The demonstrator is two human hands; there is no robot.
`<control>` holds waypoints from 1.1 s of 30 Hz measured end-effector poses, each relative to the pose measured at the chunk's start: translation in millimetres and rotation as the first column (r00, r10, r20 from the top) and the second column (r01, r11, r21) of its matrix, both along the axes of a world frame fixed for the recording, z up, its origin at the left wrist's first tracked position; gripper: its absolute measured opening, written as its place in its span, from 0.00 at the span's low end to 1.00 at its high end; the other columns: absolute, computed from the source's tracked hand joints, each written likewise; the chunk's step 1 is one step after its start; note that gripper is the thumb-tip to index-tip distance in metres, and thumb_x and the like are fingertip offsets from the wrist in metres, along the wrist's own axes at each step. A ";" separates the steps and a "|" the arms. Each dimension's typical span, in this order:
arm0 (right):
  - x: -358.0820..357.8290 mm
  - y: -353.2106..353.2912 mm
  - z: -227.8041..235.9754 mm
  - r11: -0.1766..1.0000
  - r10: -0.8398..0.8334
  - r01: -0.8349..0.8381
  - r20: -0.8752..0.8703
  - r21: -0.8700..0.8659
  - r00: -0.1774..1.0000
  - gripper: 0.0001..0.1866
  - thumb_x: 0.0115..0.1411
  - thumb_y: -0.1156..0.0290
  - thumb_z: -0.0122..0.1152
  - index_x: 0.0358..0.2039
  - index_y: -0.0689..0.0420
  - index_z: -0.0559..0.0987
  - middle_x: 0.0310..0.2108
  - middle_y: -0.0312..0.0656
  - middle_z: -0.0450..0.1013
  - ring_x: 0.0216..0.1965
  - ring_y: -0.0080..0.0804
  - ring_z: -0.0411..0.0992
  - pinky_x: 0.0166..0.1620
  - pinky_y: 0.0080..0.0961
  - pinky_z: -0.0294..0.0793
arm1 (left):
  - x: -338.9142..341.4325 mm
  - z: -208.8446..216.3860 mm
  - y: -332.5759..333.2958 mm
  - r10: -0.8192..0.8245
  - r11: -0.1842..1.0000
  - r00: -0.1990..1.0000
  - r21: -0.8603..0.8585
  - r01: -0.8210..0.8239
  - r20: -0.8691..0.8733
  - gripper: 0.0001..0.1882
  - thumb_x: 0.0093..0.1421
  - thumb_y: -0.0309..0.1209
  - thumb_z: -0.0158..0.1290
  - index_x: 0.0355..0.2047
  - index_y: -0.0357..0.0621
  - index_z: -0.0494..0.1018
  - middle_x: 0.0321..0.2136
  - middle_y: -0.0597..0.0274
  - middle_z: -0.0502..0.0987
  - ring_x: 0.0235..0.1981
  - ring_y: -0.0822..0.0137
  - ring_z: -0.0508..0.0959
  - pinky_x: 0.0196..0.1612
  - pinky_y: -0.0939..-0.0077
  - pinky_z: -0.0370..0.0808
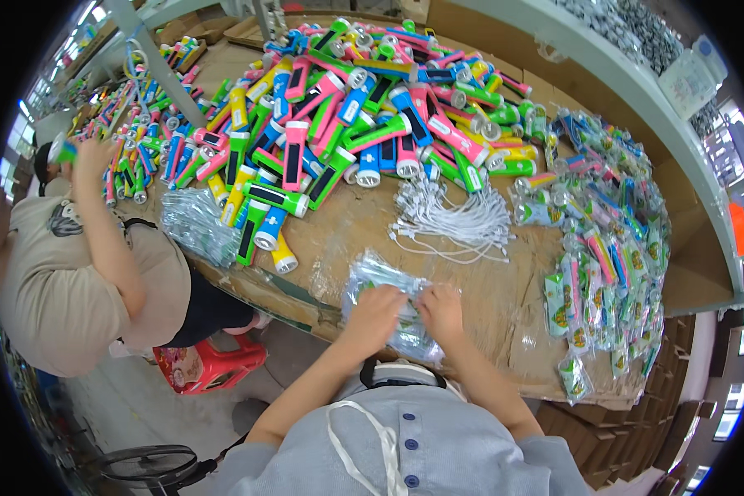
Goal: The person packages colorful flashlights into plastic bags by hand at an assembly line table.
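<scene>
So both hands were down on a stack of clear plastic bags (415, 341), just below the center of the frame. The left hand (378, 312) had its fingers curled over the plastic, and the right hand (441, 310) had its fingers bent at the right side; couldn't tell if either was actually pinching a bag. White cords (455, 219) lay above that, colorful flashlights (380, 132) were heaped up top, and bagged ones (608, 248) filled the right side.
</scene>
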State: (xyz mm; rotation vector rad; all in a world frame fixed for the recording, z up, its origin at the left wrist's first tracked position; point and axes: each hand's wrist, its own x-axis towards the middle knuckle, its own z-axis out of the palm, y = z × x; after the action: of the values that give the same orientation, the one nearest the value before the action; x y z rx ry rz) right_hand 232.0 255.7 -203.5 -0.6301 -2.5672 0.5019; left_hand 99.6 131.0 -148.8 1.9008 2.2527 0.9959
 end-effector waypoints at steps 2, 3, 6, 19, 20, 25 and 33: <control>7.8 -8.6 -4.9 0.998 0.031 -0.031 0.007 -0.050 0.999 0.06 0.44 0.72 0.59 0.23 0.56 0.72 0.24 0.42 0.67 0.30 0.42 0.67 0.35 0.37 0.64 | 4.7 -36.5 21.5 -0.254 0.952 0.967 -0.175 0.251 0.005 0.09 0.48 0.30 0.51 0.30 0.42 0.67 0.29 0.57 0.69 0.34 0.57 0.71 0.38 0.65 0.66; 14.0 -8.0 -10.3 0.997 0.042 -0.040 0.028 -0.066 0.999 0.06 0.44 0.72 0.59 0.24 0.56 0.72 0.24 0.42 0.67 0.29 0.42 0.67 0.35 0.37 0.64 | 7.0 -50.6 28.3 -0.230 0.970 0.973 -0.082 0.229 -0.008 0.09 0.48 0.31 0.51 0.28 0.42 0.66 0.26 0.57 0.68 0.32 0.57 0.71 0.36 0.65 0.67; 19.8 -12.7 -10.8 0.997 -0.005 0.003 -0.036 -0.072 0.999 0.06 0.43 0.72 0.60 0.20 0.57 0.72 0.21 0.42 0.67 0.28 0.43 0.67 0.32 0.37 0.64 | 1.2 -63.9 34.0 -0.285 0.953 0.959 -0.109 0.284 0.010 0.08 0.47 0.31 0.50 0.27 0.42 0.67 0.25 0.57 0.69 0.32 0.57 0.72 0.35 0.65 0.67; 41.4 18.8 -5.0 0.981 -0.131 0.166 0.274 -0.105 0.953 0.07 0.50 0.66 0.56 0.27 0.55 0.75 0.28 0.42 0.72 0.32 0.42 0.71 0.35 0.37 0.69 | -8.3 -77.1 48.4 -0.426 0.899 0.901 -0.148 0.411 -0.081 0.08 0.46 0.26 0.46 0.30 0.42 0.68 0.28 0.57 0.70 0.32 0.56 0.72 0.35 0.64 0.69; 29.8 14.9 -3.3 0.977 -0.087 0.129 0.238 -0.168 0.967 0.08 0.51 0.65 0.55 0.27 0.54 0.76 0.29 0.43 0.72 0.33 0.43 0.71 0.35 0.37 0.70 | -5.4 -79.4 48.7 -0.431 0.898 0.897 -0.138 0.418 -0.094 0.08 0.46 0.26 0.46 0.30 0.42 0.68 0.28 0.57 0.70 0.32 0.56 0.72 0.35 0.64 0.69; 3.2 17.9 -24.1 0.964 0.078 -0.007 0.260 -0.264 0.962 0.09 0.52 0.62 0.54 0.27 0.54 0.77 0.28 0.44 0.73 0.34 0.43 0.71 0.36 0.36 0.70 | -11.0 -101.6 39.6 -0.375 0.926 0.927 0.032 0.376 -0.021 0.08 0.45 0.26 0.48 0.29 0.42 0.70 0.28 0.58 0.69 0.34 0.57 0.70 0.36 0.65 0.69; 0.1 38.6 -24.5 0.937 0.294 -0.179 0.400 -0.300 0.868 0.09 0.51 0.64 0.55 0.28 0.54 0.76 0.28 0.44 0.73 0.31 0.43 0.71 0.34 0.36 0.70 | -10.6 -97.1 38.7 -0.391 0.920 0.920 0.030 0.391 0.009 0.08 0.47 0.26 0.46 0.30 0.43 0.70 0.29 0.57 0.70 0.34 0.58 0.71 0.37 0.67 0.69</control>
State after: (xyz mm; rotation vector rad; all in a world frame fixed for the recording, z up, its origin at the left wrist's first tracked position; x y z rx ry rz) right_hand 232.1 294.3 -228.0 -0.5617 -3.0644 0.8717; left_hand 89.0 169.7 -245.8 2.2212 1.7480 0.9751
